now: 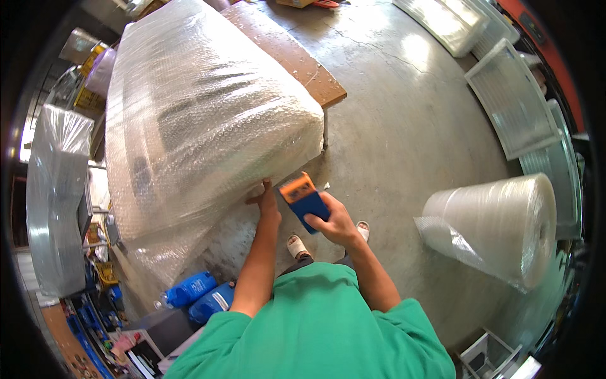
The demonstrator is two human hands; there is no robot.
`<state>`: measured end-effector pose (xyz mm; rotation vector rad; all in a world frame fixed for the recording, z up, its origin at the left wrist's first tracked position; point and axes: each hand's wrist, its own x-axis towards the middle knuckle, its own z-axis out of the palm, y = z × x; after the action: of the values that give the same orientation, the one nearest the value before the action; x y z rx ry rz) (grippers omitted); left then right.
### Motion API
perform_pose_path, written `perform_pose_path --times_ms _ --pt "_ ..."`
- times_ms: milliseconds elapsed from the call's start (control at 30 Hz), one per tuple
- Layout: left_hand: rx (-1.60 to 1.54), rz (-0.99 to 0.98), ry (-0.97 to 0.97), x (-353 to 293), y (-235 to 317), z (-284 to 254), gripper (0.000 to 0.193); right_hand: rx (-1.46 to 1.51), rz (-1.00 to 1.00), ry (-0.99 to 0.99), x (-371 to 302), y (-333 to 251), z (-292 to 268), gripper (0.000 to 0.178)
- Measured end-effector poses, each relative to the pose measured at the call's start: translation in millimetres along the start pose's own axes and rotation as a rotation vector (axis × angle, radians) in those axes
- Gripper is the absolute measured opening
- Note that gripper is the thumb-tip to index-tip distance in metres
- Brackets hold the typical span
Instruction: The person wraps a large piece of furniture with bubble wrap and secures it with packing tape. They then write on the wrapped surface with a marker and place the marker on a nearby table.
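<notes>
A long bulky load wrapped in clear bubble wrap [208, 120] lies across a brown table, its near end facing me. My left hand [267, 201] is at the lower edge of the wrap, fingers stretched and apart, touching the film; some of its fingertips are hidden. In my right hand [338, 222] is a boxy blue and orange handheld tool [305, 203], with my fingers closed round its blue body. Its orange end points toward the wrapped load, just right of my left hand and apart from it. A loose flap of wrap hangs down at the near left.
A large bubble wrap roll [492, 224] lies on the concrete floor [391, 139] at right. Pale framed panels [514, 101] lean along the right side. Two blue bottles [189, 290] are near my left elbow. The brown table [297, 57] has a projecting corner. Another wrapped bundle [57, 202] stands far left.
</notes>
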<state>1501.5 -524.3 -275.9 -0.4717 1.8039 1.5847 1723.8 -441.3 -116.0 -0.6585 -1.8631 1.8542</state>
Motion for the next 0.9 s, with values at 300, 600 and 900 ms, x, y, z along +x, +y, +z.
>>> perform_pose_path --times_ms 300,600,900 --pt "0.118 0.070 -0.281 28.3 -15.1 -13.1 0.134 -0.052 0.261 -0.031 62.5 2.9 17.6 0.077" --pt "0.200 -0.052 -0.035 -76.2 45.7 -0.2 0.116 -0.119 0.372 -0.004 80.9 118.1 26.1 0.077" --pt "1.903 1.785 -0.531 -100.3 93.8 -24.1 0.065 -0.100 0.305 0.026 71.4 138.6 38.9 0.068"
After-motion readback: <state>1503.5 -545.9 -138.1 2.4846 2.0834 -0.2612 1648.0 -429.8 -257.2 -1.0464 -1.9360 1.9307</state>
